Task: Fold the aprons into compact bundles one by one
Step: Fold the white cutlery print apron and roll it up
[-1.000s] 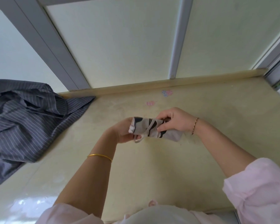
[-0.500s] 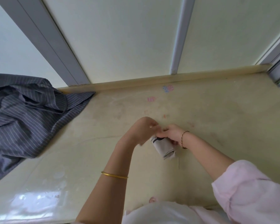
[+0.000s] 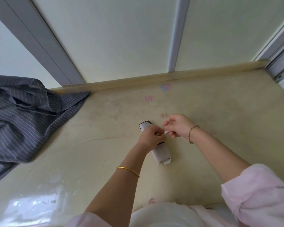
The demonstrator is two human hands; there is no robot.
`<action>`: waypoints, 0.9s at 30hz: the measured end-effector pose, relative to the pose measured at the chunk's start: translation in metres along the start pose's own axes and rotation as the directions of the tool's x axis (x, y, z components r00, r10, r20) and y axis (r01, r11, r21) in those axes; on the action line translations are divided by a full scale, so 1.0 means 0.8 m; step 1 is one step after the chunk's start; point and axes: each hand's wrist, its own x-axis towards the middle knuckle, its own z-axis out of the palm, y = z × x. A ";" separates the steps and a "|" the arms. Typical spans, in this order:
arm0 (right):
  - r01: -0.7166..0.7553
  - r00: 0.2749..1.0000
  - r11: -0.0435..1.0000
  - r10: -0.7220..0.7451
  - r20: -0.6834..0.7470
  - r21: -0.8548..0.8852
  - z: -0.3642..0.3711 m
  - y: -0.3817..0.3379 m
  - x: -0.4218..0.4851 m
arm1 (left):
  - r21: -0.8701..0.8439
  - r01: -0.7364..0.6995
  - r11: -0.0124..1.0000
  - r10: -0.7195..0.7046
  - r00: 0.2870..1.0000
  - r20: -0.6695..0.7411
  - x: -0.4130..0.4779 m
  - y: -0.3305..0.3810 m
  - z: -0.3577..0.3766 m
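Rolled apron (image 3: 161, 153): a tight pale roll with dark markings, lying on the worktop (image 3: 220, 125) in front of me, running from far-left to near-right; its near end shows folded layers, its far end shows a dark edge.

Tie strap (image 3: 166, 132): a thin pale strip coming off the middle of the roll, stretched between my 2 hands.

My left hand (image 3: 150, 136): resting over the middle of the roll, fingers (image 3: 159, 134) curled and pinching the strap close to the roll.

My right hand (image 3: 179, 126): just beside the left, above the worktop, fingers (image 3: 168, 123) pinched on the other part of the strap; whether the heel of the hand touches the surface I cannot tell.

Left wrist: a thin gold bangle (image 3: 127, 170) partway down my forearm.

Right wrist: a dark beaded bracelet (image 3: 191, 132); a pink sleeve (image 3: 256, 195) pushed up above the elbow.

Worktop: pale yellow and scuffed, with small pink and blue marks (image 3: 165, 87) near the back edge and a glossy reflection at the near left.

Striped cloth (image 3: 23, 117): dark grey fabric with thin light stripes, heaped loosely at the left, well apart from the roll, one corner reaching the raised lip (image 3: 154, 78) at the back.

Behind: pale panels (image 3: 121, 35) divided by grey frame bars.
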 end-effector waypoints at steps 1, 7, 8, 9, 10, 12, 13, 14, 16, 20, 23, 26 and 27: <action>0.007 1.000 0.994 -0.008 0.010 0.109 0.004 -0.002 -0.001 | 0.019 0.005 1.000 -0.005 1.000 -0.022 0.001 -0.001 0.000; -0.020 0.997 0.966 0.040 -0.071 0.258 0.010 0.014 0.015 | -0.230 0.050 0.972 -0.057 0.998 -0.021 -0.002 -0.016 -0.012; -0.016 0.999 0.995 0.020 -0.036 0.098 0.011 0.019 0.015 | -0.276 0.054 0.960 -0.060 0.998 -0.012 -0.003 -0.016 -0.014; 0.002 1.000 0.999 -0.002 0.010 -0.036 0.013 0.023 0.015 | -0.307 0.055 0.950 -0.060 0.998 -0.007 -0.002 -0.018 -0.015; 0.028 0.999 0.991 -0.023 0.038 -0.129 0.015 0.027 0.015 | -0.337 0.053 0.940 -0.058 0.998 -0.004 -0.001 -0.017 -0.016; 0.054 0.999 0.976 -0.051 0.019 -0.209 0.016 0.028 0.013 | -0.392 0.060 0.918 -0.069 0.998 -0.011 0.001 -0.015 -0.015; 0.054 0.998 0.976 -0.057 -0.008 -0.209 0.015 0.026 0.011 | -0.423 0.066 0.904 -0.083 0.996 -0.022 0.001 -0.014 -0.014; 0.052 0.998 0.982 -0.058 -0.024 -0.184 0.013 0.025 0.010 | -0.451 0.074 0.889 -0.102 0.994 -0.037 0.002 -0.013 -0.013; 0.041 0.999 0.994 -0.041 0.000 -0.097 0.008 0.022 0.005 | -0.476 0.086 0.875 -0.128 0.990 -0.057 0.003 -0.011 -0.012; -0.029 0.984 0.997 0.042 0.173 -0.073 0.000 0.017 -0.006 | -0.336 0.113 0.935 -0.138 0.989 -0.053 0.009 -0.009 -0.012; -0.030 0.977 0.971 0.079 0.198 -0.238 -0.004 0.015 -0.008 | -0.232 0.129 0.964 -0.133 0.991 -0.001 0.009 -0.008 -0.018; 0.127 0.991 0.950 -0.132 0.003 -0.285 0.003 0.017 0.000 | -0.169 0.088 0.982 -0.082 0.996 0.041 0.009 -0.006 -0.020; 0.177 0.983 0.955 -0.185 -0.011 -0.236 0.006 0.017 0.002 | -0.128 0.062 0.990 -0.056 0.997 0.046 0.008 -0.005 -0.019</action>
